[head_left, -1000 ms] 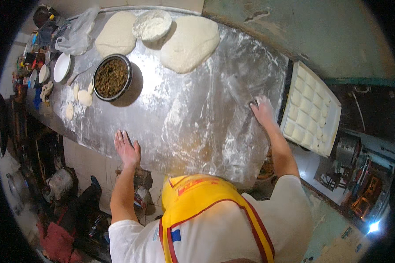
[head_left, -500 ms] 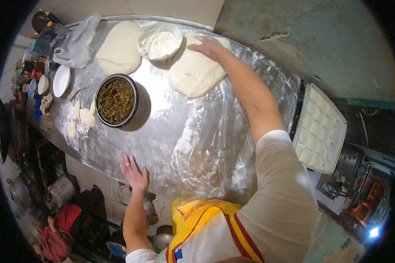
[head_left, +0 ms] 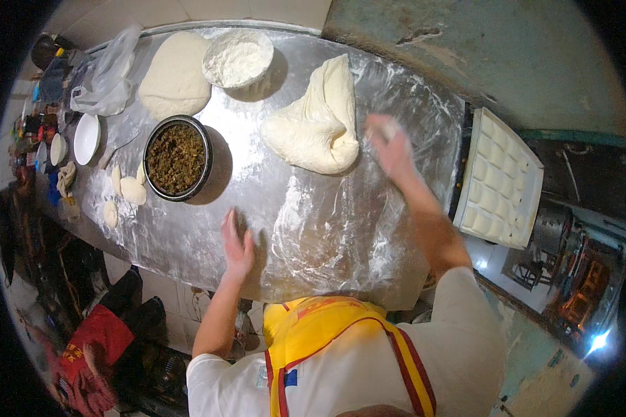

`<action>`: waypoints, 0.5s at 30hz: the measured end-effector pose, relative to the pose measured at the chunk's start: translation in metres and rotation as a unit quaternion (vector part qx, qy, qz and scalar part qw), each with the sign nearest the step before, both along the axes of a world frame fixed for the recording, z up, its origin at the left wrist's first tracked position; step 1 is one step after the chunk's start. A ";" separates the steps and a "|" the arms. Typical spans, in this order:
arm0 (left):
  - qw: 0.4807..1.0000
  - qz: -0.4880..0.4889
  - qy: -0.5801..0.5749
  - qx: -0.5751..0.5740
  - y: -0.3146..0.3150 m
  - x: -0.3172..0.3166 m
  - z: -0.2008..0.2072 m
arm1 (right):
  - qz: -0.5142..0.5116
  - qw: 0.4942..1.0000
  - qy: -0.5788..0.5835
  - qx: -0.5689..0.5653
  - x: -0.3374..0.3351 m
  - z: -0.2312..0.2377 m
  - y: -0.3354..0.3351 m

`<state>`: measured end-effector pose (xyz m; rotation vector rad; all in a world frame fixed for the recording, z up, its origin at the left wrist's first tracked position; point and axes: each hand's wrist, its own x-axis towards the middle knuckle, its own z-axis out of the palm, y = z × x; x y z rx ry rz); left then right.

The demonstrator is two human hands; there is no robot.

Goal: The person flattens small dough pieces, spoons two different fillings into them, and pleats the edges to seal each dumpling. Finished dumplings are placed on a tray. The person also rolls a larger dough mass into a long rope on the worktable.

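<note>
A large lump of white dough lies on the floured metal table, folded up into a peak at its far end. My right hand hovers just right of the dough, blurred, with white flour on the fingers; it does not touch the dough. My left hand rests flat on the table near the front edge, fingers spread, holding nothing.
At the back stand a bowl of flour and a second dough lump. A dark bowl of minced filling sits left, with small dough pieces beside it. To the right lies a white tray of dough squares.
My right hand reached from the table's right side to the dough, folded its far part up and over, and has drawn back to the right. My left hand stayed flat.
</note>
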<state>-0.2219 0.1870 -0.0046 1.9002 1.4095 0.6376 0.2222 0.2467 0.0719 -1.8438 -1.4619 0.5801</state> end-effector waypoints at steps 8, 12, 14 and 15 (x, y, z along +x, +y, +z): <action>0.818 0.175 -0.450 -0.312 0.192 0.211 0.010 | -0.018 0.953 0.235 -0.189 -0.039 -0.062 0.135; 0.942 0.038 -0.288 -0.167 0.131 0.188 0.052 | 0.001 0.935 0.278 -0.222 -0.080 -0.021 0.014; 0.971 -0.038 -0.178 -0.154 0.067 0.148 0.056 | 0.120 0.956 0.207 -0.168 -0.099 0.005 -0.066; 0.977 -0.090 -0.136 -0.134 0.037 0.127 0.054 | 0.164 0.943 0.155 -0.245 -0.106 0.016 -0.096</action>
